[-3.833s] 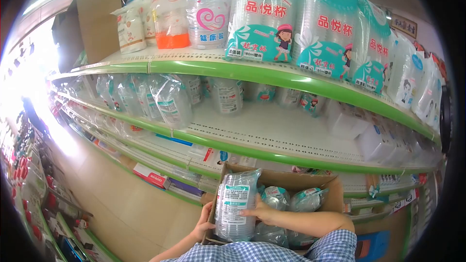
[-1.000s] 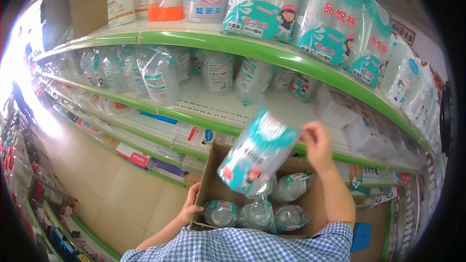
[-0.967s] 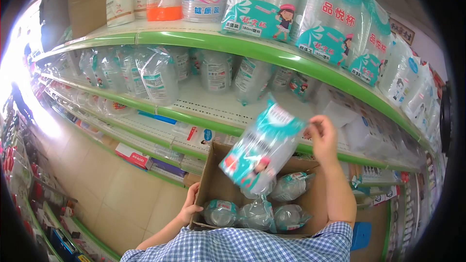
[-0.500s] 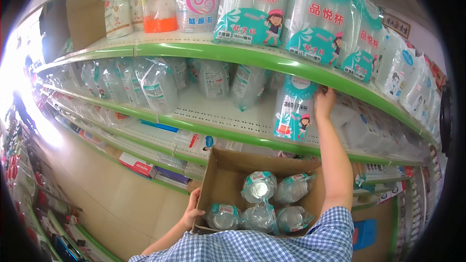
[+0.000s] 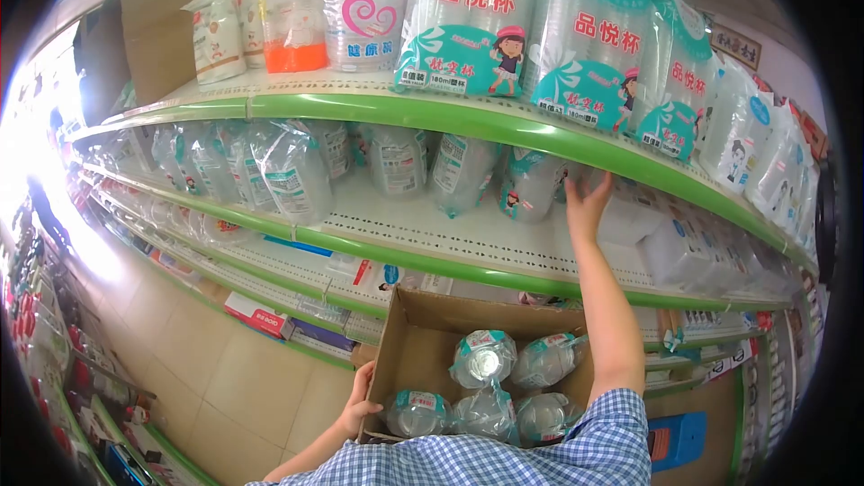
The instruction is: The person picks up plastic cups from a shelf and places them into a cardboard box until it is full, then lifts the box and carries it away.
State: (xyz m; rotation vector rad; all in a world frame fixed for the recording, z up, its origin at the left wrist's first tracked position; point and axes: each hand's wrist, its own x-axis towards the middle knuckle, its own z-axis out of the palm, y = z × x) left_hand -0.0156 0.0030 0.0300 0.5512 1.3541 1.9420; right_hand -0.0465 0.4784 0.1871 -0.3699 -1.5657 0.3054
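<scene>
My right hand (image 5: 589,205) is raised to the middle shelf, fingers spread and holding nothing. Just left of its fingertips stands a clear plastic pack of disposable cups (image 5: 533,185) with teal print and a cartoon girl, set back under the upper shelf. Low in front of me, my left hand (image 5: 360,405) grips the left side of an open cardboard box (image 5: 390,342), thumb over the rim. Inside the box lie several clear packs of cups (image 5: 483,358) with teal labels, some tipped on their sides.
Large cup packs (image 5: 468,22) line the upper shelf (image 5: 414,112). More wrapped packs (image 5: 292,182) stand left along the middle shelf, and white wrapped stacks (image 5: 679,247) fill its right. A blue plastic item (image 5: 679,441) sits on the floor at right. Lower shelves hold boxes (image 5: 258,313).
My right hand has come off the cup pack, its fingers now spread. The pack has gone from the shelf front to farther back and shows turned. My left hand still holds the box.
</scene>
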